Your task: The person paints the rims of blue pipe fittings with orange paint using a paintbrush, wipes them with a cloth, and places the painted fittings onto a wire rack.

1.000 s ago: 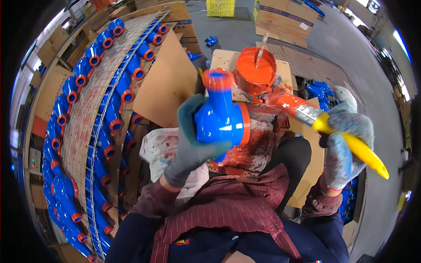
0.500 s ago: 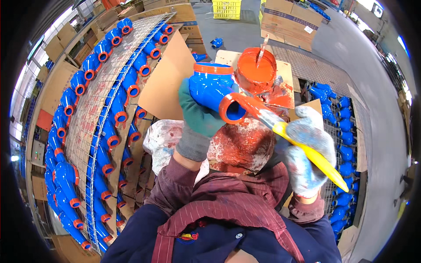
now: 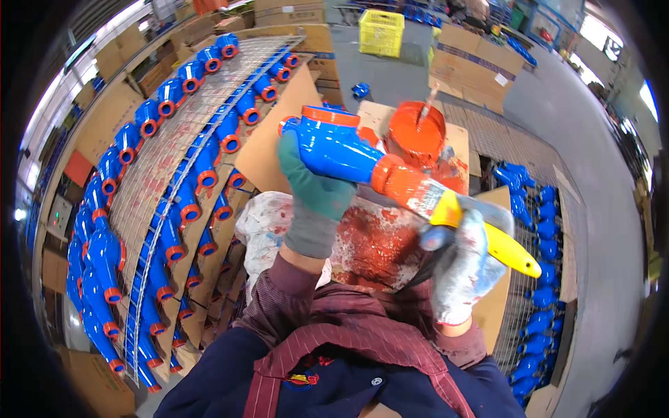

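Observation:
My left hand [image 3: 315, 191], in a green and grey glove, is closed around a blue pipe fitting [image 3: 333, 155] with orange-red rims. The fitting is raised over my lap, its wide rim up and one end pointing right. A flat paintbrush [image 3: 512, 252] with a yellow handle is gripped in my right hand [image 3: 465, 272], whose pale glove is paint-stained. The orange-coated bristles touch the fitting's right-hand rim and hide its opening. Just beyond the fitting stands an orange-red paint pot [image 3: 418, 157] with a second brush leaning in it.
Several blue fittings with orange rims line a wire mesh rack [image 3: 178, 111] on the left. More blue fittings [image 3: 547, 230] lie on mesh at the right. A paint-smeared cloth [image 3: 376, 244] covers my lap. Beyond are a yellow crate [image 3: 381, 33] and a cardboard box [image 3: 474, 66].
The fitting has turned, its open right end swinging from facing me toward the right. The brush has come round onto that end's rim, and my right hand's grip has shifted. The view has moved slightly.

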Motion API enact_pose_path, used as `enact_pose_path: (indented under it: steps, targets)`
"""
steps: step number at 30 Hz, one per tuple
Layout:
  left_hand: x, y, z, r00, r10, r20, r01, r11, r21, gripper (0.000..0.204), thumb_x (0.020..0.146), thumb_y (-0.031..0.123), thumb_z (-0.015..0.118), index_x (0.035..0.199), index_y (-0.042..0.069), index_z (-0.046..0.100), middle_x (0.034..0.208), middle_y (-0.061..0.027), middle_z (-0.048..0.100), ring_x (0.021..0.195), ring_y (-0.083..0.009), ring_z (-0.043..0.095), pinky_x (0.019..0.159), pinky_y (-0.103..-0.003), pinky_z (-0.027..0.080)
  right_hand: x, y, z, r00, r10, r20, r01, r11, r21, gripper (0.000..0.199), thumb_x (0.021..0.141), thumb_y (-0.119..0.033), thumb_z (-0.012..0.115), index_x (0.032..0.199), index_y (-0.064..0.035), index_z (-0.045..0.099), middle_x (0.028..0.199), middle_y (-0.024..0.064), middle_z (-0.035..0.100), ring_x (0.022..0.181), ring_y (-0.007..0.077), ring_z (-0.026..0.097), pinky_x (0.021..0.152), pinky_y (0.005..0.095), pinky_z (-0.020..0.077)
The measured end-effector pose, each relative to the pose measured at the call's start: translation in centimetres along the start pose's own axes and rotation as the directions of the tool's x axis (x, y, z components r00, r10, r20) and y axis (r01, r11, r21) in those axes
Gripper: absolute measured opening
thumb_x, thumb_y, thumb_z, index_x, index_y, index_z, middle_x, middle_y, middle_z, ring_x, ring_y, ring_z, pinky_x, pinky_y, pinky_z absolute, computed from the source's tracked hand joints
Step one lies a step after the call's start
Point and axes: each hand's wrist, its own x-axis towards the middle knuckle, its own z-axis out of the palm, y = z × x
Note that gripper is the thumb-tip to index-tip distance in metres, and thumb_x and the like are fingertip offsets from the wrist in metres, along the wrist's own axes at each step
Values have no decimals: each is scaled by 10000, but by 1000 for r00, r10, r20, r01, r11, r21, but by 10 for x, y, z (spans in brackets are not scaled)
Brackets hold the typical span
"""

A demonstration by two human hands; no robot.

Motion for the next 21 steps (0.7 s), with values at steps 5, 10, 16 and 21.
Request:
enact_pose_path:
  steps: [5, 10, 16, 21]
  targets:
    - [-8, 39, 0, 985, 167, -39, -170, 984, -56, 557, 937, 529, 514, 1294, 102, 512, 1219, -126, 609, 1074, -319, 617, 942, -511, 513, -1, -2, 1, 983, -184, 3, 184, 983, -7, 323, 939, -226, 612, 1116, 30, 525, 951, 170, 626, 575, 172, 595, 568, 282, 488]
    - [-76, 133, 7, 970, 146, 196, -154, 988, 27, 854, 856, 656, 578, 1452, 85, 356, 1411, -180, 487, 1222, -395, 545, 951, -631, 493, 6, -14, 19, 955, -298, 6, 297, 950, -97, 287, 963, -244, 567, 1129, -10, 557, 946, 119, 604, 636, 137, 563, 617, 257, 459]
    - [-196, 225, -13, 746, 609, 272, -660, 732, 171, 632, 940, 490, 565, 1414, 104, 404, 1364, -133, 512, 1217, -282, 543, 1014, -489, 484, 7, -12, 61, 878, -431, 210, 466, 870, -161, 222, 1020, -177, 506, 1138, -4, 581, 896, 77, 604, 725, 133, 564, 783, 275, 454]
    - [-303, 279, -33, 69, 907, 416, -473, -337, 814, 426, 939, 312, 614, 1267, 49, 547, 1167, -93, 619, 1064, -199, 601, 971, -391, 486, 0, 5, 116, 839, -328, 435, 378, 925, -31, 241, 1018, -160, 520, 1174, 15, 577, 1051, 85, 607, 812, 132, 589, 829, 284, 469]
